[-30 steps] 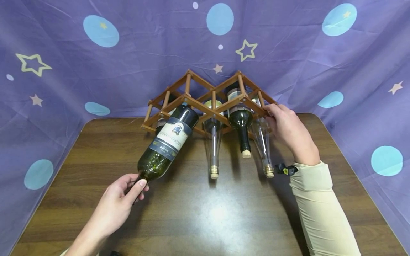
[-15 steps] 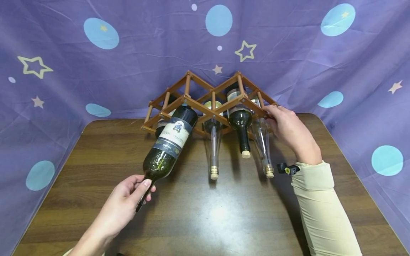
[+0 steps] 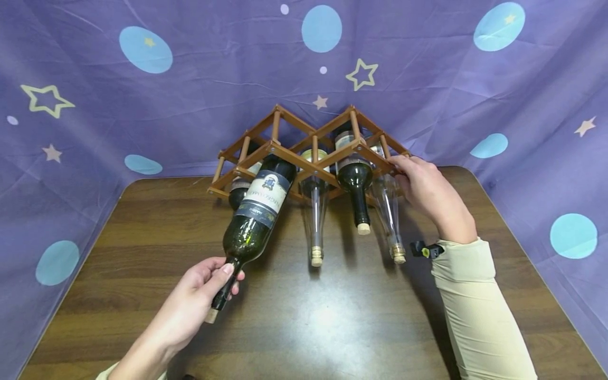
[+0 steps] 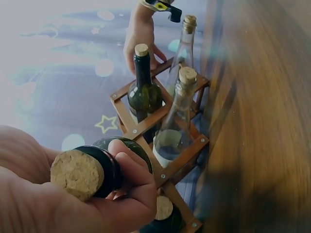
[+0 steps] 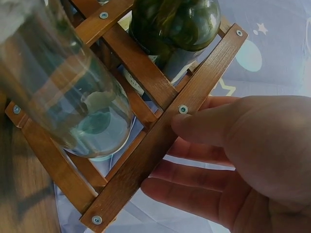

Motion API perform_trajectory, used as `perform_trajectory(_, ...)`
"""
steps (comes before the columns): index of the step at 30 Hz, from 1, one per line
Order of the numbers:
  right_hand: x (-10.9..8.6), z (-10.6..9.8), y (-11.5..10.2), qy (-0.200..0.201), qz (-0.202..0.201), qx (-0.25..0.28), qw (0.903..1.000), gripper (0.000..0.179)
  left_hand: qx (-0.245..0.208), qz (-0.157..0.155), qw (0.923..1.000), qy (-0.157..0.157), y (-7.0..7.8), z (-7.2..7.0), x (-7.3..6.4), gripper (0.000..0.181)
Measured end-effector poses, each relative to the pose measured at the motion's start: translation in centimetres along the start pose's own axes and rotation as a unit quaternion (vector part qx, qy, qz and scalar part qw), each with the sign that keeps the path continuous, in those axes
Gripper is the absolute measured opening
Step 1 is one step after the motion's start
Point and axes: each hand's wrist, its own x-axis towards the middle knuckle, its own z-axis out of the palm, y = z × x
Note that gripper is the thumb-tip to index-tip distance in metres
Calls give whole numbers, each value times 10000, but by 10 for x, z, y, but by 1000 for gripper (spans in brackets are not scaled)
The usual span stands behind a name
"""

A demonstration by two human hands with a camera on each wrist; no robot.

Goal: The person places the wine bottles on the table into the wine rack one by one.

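Note:
By its neck, my left hand (image 3: 201, 287) grips a dark green wine bottle (image 3: 249, 232) with a white and navy label. The bottle slants, its base at the upper left opening of the wooden wine rack (image 3: 294, 157) and its cork (image 4: 77, 174) toward me. My right hand (image 3: 429, 192) holds the rack's right end. In the right wrist view, the thumb (image 5: 204, 126) lies on the front slat with fingers behind it. The rack holds two clear bottles (image 3: 317, 221) and a green bottle (image 3: 357, 179). Another dark bottle (image 3: 239, 192) lies low at the left, partly hidden.
The rack stands near the back of a brown wooden table (image 3: 128, 253). Behind it hangs a purple cloth (image 3: 214, 68) with stars and dots. A small black device (image 3: 426, 250) sits at my right wrist.
My left hand has moved to the right, swinging the bottle's neck that way, and the cork now shows below the hand. The right hand keeps its hold on the rack.

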Motion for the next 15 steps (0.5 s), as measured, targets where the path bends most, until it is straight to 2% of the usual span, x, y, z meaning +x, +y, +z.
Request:
perform_trajectory(10,1,1,0,11,35,-62,10000,42,-769,-77,9959,-480,6,6,3,39)
perform_trajectory(15,0,1,0,48,-49,-57,10000,42,-1024,-86,9928,-617,10,10,5,41)
